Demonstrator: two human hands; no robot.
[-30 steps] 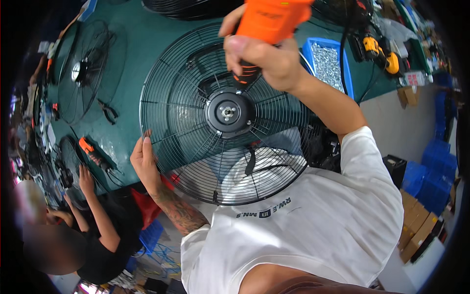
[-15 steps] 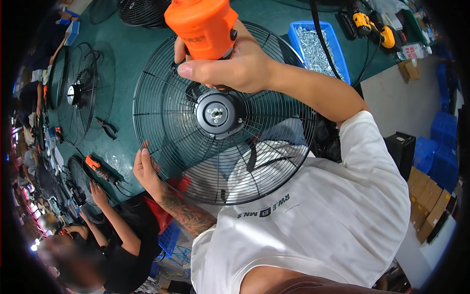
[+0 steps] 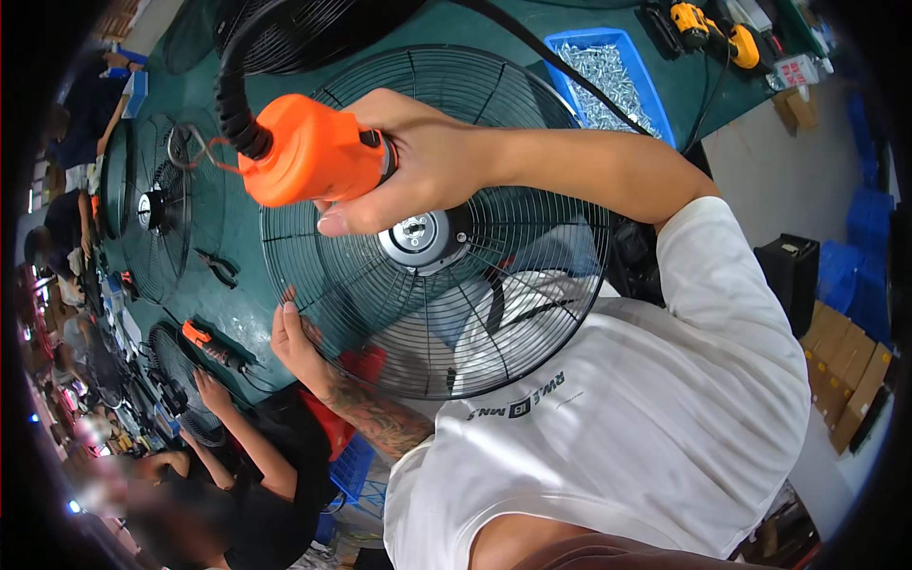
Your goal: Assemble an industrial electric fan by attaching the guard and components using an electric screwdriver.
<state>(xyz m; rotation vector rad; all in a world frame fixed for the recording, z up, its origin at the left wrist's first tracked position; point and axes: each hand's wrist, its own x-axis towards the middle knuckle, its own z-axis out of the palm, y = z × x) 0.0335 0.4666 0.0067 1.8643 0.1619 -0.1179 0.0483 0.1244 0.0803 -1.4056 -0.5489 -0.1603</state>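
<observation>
A round black wire fan guard [image 3: 532, 313] with a grey hub [image 3: 418, 237] lies on the green table [image 3: 684, 90] in front of me. My right hand [image 3: 418, 166] grips an orange power screwdriver [image 3: 309, 152] over the guard's upper left, just above the hub; a black coiled cable runs up from the tool. My left hand [image 3: 294, 342] rests on the guard's left rim, fingers on the wires.
A blue tray of silver screws [image 3: 598, 71] and yellow drills [image 3: 712, 28] lie at the far side. Another fan guard [image 3: 157, 218], pliers [image 3: 220, 269] and an orange tool [image 3: 204, 337] lie to the left. A person in black [image 3: 256, 475] works at lower left. Cardboard boxes [image 3: 845, 370] stand on the right.
The orange screwdriver in my right hand came down and leftward, now closer to the hub. My left hand stays on the guard's rim.
</observation>
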